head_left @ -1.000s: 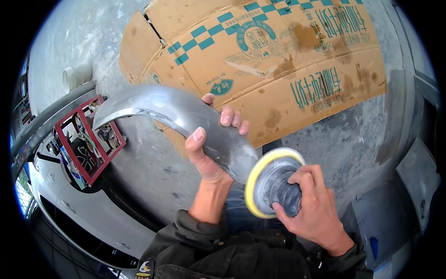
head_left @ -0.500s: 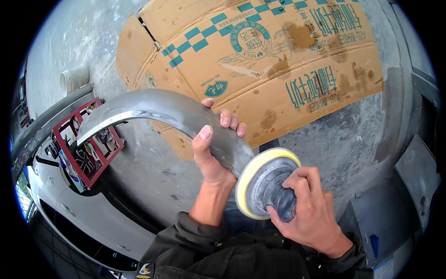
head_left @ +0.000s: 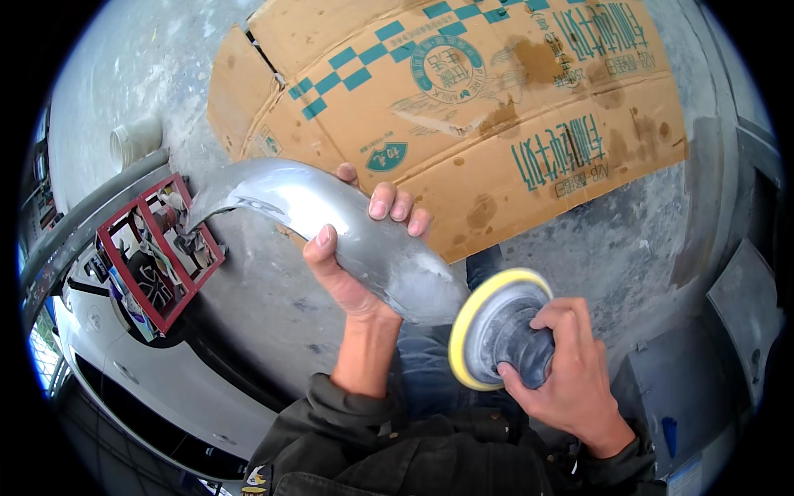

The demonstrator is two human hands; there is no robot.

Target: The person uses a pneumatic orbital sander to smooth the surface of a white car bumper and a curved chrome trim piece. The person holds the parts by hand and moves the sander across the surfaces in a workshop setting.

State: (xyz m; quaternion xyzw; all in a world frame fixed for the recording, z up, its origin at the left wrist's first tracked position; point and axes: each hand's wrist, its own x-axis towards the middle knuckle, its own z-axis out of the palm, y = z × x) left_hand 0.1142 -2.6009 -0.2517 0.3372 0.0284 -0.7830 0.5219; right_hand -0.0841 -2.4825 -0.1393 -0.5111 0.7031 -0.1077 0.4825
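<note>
My left hand (head_left: 356, 285) grips a long, curved grey fender panel (head_left: 310, 198), thumb on the near edge and fingers over the far edge. The panel arches from the upper left down to my knees, with a paler, dull patch near its lower right end. In my right hand (head_left: 571, 380) is a round sanding pad (head_left: 504, 335), grey and dusty with a yellow rim, held by its dark knob. The pad is tilted at the panel's lower right end; I cannot tell whether they touch.
A stained, flattened cardboard box (head_left: 463, 190) lies on the concrete floor beyond the panel. To the left stand a red-framed rack (head_left: 169, 256) with assorted items, a white bucket (head_left: 136, 142) and a white car (head_left: 141, 372). Grey panels (head_left: 744, 310) stand at right.
The sanding pad has shifted right, from overlapping the panel's end to beside it. My left hand has moved slightly left, and the panel is turned so its broad outer face shows more.
</note>
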